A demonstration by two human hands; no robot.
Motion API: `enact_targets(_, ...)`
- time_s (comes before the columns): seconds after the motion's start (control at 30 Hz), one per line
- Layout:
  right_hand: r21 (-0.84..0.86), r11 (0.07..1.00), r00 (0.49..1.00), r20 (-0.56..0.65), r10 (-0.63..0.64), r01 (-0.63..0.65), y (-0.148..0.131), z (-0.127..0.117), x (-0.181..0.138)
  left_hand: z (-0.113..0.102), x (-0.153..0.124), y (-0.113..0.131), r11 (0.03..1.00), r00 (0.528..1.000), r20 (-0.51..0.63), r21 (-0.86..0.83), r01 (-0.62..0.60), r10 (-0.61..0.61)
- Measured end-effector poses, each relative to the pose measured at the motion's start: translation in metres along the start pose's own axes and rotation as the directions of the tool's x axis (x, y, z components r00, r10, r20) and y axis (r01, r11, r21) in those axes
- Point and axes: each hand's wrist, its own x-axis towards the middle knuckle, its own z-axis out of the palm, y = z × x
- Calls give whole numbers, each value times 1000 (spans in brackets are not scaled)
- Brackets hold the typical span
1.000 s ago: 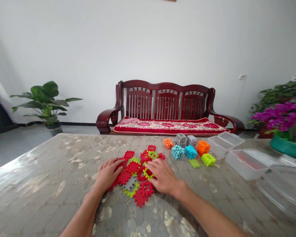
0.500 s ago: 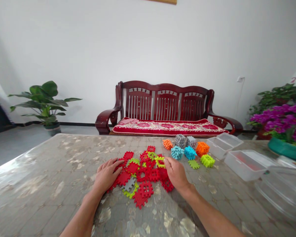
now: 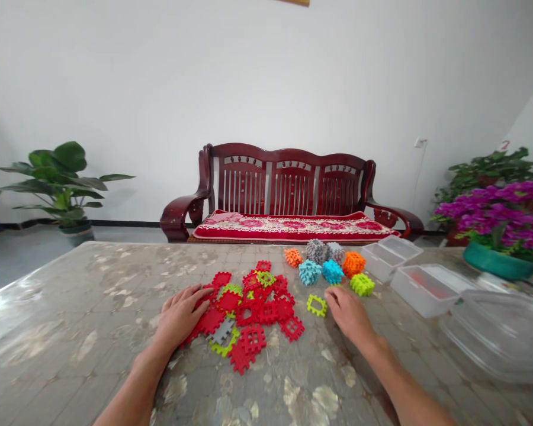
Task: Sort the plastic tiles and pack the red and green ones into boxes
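Note:
A pile of flat red, lime and grey interlocking tiles (image 3: 253, 310) lies on the marbled table (image 3: 71, 319). My left hand (image 3: 180, 316) rests flat and open on the red tiles at the pile's left edge. My right hand (image 3: 349, 310) lies on the table to the right of the pile, fingers loosely stretched out. Its fingertips are just beside a single lime green tile (image 3: 316, 305) that sits apart from the pile. Behind it stand built cubes: a lime cube (image 3: 362, 284), two blue cubes (image 3: 320, 272), an orange cube (image 3: 354, 264) and grey cubes (image 3: 324, 251).
Clear plastic boxes (image 3: 426, 288) and a clear lid (image 3: 501, 331) stand at the right. A pot of purple flowers (image 3: 493, 260) is at the far right edge. Beyond the table are a dark wooden bench (image 3: 284, 195) and a leafy plant (image 3: 62, 183).
My right hand lifted a lime green tile out of the pile, carried it right and set it down apart. The left hand stayed on the red tiles. The camera turned slightly right.

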Motion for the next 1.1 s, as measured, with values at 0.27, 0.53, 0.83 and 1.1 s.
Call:
enact_targets(0.27, -48, 995, 979, 191, -77, 87, -10, -1, -7, -2, 1, 0, 1000, 1000, 23, 21, -8, 7)
enact_targets(0.53, -102, 981, 977, 151, -149, 165, -14, 4, -11, 1, 1, -3, 999, 999, 30, 37, -15, 14)
enact_targets(0.83, 1, 1000, 998, -63, 28, -28, 26, -26, 9, 5, 4, -10, 999, 1000, 22, 39, -21, 20)
enact_targets(1.1, -177, 933, 943, -175, 284, -314, 86, -53, 26, 7, 5, -12, 999, 999, 18, 44, -29, 28)
